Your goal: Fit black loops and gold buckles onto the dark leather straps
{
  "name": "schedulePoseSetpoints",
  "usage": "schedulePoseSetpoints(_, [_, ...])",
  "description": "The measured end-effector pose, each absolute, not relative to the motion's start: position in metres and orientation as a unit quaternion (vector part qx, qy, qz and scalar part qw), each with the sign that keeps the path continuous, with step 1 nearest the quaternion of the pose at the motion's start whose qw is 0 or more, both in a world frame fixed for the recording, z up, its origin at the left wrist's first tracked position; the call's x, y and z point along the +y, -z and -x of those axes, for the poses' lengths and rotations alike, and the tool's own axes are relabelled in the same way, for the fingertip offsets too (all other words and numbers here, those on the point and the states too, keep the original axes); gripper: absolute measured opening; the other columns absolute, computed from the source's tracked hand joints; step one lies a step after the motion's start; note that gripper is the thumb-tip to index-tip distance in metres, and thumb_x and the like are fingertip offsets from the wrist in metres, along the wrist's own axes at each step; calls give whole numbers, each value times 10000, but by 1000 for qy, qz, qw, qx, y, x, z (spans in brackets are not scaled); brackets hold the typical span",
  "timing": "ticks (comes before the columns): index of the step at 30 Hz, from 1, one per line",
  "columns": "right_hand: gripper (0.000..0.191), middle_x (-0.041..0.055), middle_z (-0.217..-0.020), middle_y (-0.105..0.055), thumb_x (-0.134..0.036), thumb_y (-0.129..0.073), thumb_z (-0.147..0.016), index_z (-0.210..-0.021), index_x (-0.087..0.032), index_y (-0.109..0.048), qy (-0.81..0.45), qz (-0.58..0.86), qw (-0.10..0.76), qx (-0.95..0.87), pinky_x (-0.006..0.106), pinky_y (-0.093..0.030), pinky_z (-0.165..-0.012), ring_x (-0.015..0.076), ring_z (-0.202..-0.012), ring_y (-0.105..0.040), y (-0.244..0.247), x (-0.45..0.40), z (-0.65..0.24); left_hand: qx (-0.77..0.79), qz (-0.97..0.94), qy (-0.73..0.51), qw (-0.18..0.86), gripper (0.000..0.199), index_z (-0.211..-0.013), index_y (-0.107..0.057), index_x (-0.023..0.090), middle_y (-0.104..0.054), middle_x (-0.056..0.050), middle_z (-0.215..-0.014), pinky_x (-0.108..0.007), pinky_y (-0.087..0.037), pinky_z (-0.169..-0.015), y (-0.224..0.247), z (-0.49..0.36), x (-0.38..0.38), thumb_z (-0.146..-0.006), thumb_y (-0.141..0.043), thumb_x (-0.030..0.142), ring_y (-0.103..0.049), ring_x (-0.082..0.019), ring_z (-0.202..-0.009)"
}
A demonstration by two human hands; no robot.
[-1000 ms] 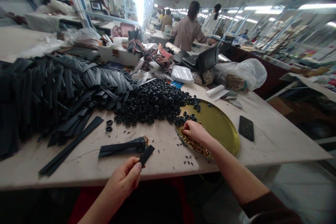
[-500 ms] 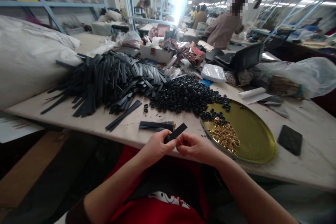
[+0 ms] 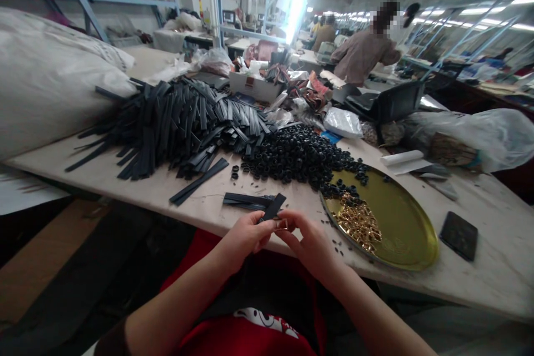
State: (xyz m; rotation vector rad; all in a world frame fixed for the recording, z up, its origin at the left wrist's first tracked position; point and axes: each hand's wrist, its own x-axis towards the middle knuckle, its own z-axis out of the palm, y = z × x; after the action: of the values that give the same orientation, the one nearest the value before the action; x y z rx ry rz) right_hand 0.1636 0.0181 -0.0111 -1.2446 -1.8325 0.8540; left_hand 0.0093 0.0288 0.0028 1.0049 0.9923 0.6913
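Near the table's front edge, my left hand [image 3: 249, 233] is closed on a black strip [image 3: 274, 207], which sticks up past the fingers. Just right of it, my right hand [image 3: 306, 236] pinches a small metal buckle [image 3: 282, 225] close to the left fingertips. Behind the hands lie several black strips [image 3: 242, 200] in a small stack. A big heap of black strips [image 3: 179, 117] spreads at the left, beside a pile of small black loops [image 3: 292, 156]. Gold metal pieces [image 3: 359, 222] lie on a round golden tray [image 3: 409, 233] at the right.
A dark phone [image 3: 459, 235] lies right of the tray. A large white sack [image 3: 50, 83] stands at the left. Scraps, a silver packet [image 3: 342, 123] and a plastic bag [image 3: 496, 133] are farther back. A person [image 3: 362, 55] stands beyond the table.
The view has shifted slightly. The right fingers have opened out somewhat and a metal buckle now shows between the hands. The strip in my left hand has moved slightly left.
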Motion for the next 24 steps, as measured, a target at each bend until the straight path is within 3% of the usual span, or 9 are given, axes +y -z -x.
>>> schedulePoseSetpoints(3, [152, 71, -951, -615, -244, -535, -801, -920, -253, -630, -214, 480, 327, -785, 327, -442, -730, 197, -843, -568, 11, 21, -166, 422, -417, -308, 744, 186, -726, -482, 154, -319, 96, -463, -172, -173, -373, 1, -8, 31, -738, -529, 333, -240, -40, -389])
schedulePoseSetpoints(6, [131, 66, -859, -607, -290, -549, -795, -850, -255, -663, -203, 506, 336, -768, 328, -439, -711, 193, -787, -559, 15, 28, -168, 429, -432, -324, 724, 273, -754, -467, 160, -354, 89, -488, -171, -195, -380, 7, -6, 35, -763, -516, 428, -275, -45, -405])
schedulePoseSetpoints(11, [118, -11, -664, -547, -333, -607, -747, -758, -215, -608, -459, 523, 466, -546, 251, -416, -557, 115, -577, -492, 25, 42, -159, 494, -474, -347, 641, 327, -831, -503, 149, -419, 74, -532, -183, -268, -436, 18, -3, 43, -751, -536, 464, -351, -61, -455])
schedulePoseSetpoints(16, [238, -14, -778, -608, -336, -651, -712, -903, -220, -572, -648, 461, 503, -338, 242, -429, -572, 87, -572, -504, 37, 43, -143, 498, -499, -369, 606, 272, -860, -539, 145, -578, 7, -710, -229, -401, -608, 24, -8, 47, -759, -549, 398, -517, -122, -655])
schedulePoseSetpoints(20, [277, -9, -774, -620, -316, -649, -712, -969, -230, -592, -627, 486, 476, -379, 253, -429, -607, 110, -636, -530, 45, 38, -141, 514, -526, -362, 573, 245, -869, -564, 152, -610, -10, -795, -244, -416, -678, 30, -10, 52, -781, -526, 377, -544, -148, -746])
schedulePoseSetpoints(24, [199, 21, -820, -649, -306, -633, -722, -906, -230, -645, -516, 533, 469, -479, 306, -437, -697, 155, -737, -551, 46, 39, -149, 511, -553, -322, 574, 284, -861, -579, 144, -547, 14, -678, -222, -384, -592, 38, -7, 57, -789, -507, 409, -491, -124, -639])
